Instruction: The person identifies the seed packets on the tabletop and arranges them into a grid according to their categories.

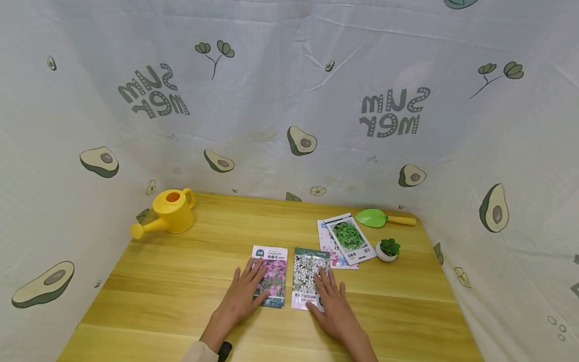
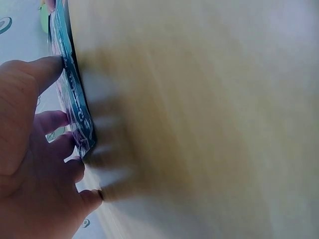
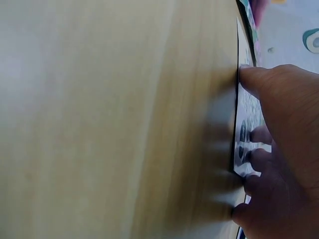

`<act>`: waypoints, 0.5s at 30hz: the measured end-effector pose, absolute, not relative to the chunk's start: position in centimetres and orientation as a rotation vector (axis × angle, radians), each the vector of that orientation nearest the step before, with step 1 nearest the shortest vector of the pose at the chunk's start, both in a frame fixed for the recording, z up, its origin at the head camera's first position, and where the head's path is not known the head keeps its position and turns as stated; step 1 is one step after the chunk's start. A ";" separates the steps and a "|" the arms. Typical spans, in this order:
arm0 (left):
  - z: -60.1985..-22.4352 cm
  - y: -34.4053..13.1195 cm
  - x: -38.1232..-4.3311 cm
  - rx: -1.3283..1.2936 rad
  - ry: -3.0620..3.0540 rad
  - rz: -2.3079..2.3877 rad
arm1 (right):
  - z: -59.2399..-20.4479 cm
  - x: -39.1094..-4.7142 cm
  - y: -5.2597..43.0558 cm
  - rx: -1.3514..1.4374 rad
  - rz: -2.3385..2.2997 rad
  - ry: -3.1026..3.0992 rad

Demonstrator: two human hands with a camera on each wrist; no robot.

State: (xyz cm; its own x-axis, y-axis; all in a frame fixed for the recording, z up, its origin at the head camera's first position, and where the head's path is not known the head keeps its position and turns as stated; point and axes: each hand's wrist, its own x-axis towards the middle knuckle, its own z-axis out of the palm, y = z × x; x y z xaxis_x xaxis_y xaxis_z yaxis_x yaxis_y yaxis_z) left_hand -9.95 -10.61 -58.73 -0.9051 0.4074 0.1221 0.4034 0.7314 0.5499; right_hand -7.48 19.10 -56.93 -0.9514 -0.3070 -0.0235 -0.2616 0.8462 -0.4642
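Observation:
Two seed packets lie side by side on the wooden table (image 1: 203, 281), a narrow gap between them. My left hand (image 1: 242, 294) rests on the pink-flower seed packet (image 1: 276, 275), fingers spread over its left part and thumb at its lower edge. On the white-flower seed packet (image 1: 305, 271) rests my right hand (image 1: 333, 306), its fingers extended across the right side and the thumb near the lower edge. Each wrist view shows fingertips touching a packet: the left hand (image 2: 40, 159) at a teal-edged one (image 2: 75, 92), the right hand (image 3: 284, 154) at a pale one (image 3: 242, 109).
A yellow watering can (image 1: 178, 213) stands at the back left. At the back right, a green-leaf seed packet (image 1: 350, 236) overlaps a pink-and-white packet (image 1: 323, 236). Beside them are a small potted succulent (image 1: 389, 246) and a green trowel (image 1: 373, 217). A printed cloth (image 1: 267, 100) surrounds the table.

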 end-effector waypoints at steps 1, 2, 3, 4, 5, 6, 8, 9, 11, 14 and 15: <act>-58.8 -10.6 -9.9 0.675 2.921 0.923 | -56.9 -7.4 19.0 -0.455 -0.715 2.922; -58.9 -10.6 -9.9 0.668 2.929 0.906 | -56.9 -7.3 19.0 -0.458 -0.713 2.919; -58.9 -10.6 -9.9 0.656 2.932 0.886 | -57.0 -7.2 18.9 -0.462 -0.709 2.919; -58.9 -10.6 -9.9 0.647 2.935 0.872 | -57.0 -7.1 18.9 -0.466 -0.703 2.920; -58.9 -10.5 -9.9 0.637 2.936 0.858 | -57.0 -7.1 18.8 -0.469 -0.692 2.921; -59.0 -10.5 -9.9 0.631 2.940 0.851 | -57.0 -7.0 18.8 -0.470 -0.682 2.924; -58.6 -10.4 -9.9 0.636 2.929 0.847 | -57.0 -6.9 18.7 -0.469 -0.664 2.934; -58.3 -10.4 -9.8 0.634 2.921 0.847 | -56.9 -6.9 18.7 -0.467 -0.660 2.938; -57.6 -10.3 -9.7 0.627 2.902 0.839 | -56.8 -6.8 18.7 -0.460 -0.652 2.943; -56.8 -10.1 -9.6 0.596 2.887 0.803 | -56.6 -6.8 18.7 -0.456 -0.646 2.949; -56.6 -10.0 -9.6 0.585 2.884 0.793 | -56.5 -6.8 18.7 -0.456 -0.640 2.950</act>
State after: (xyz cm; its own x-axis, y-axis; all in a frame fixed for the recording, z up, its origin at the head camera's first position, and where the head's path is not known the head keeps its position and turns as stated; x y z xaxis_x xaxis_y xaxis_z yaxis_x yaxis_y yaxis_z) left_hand -9.58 -10.00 -56.60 -0.9220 0.3871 0.0108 0.3382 0.7913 0.5093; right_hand -6.82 18.66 -56.53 -0.9516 -0.3066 -0.0231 -0.2694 0.8678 -0.4176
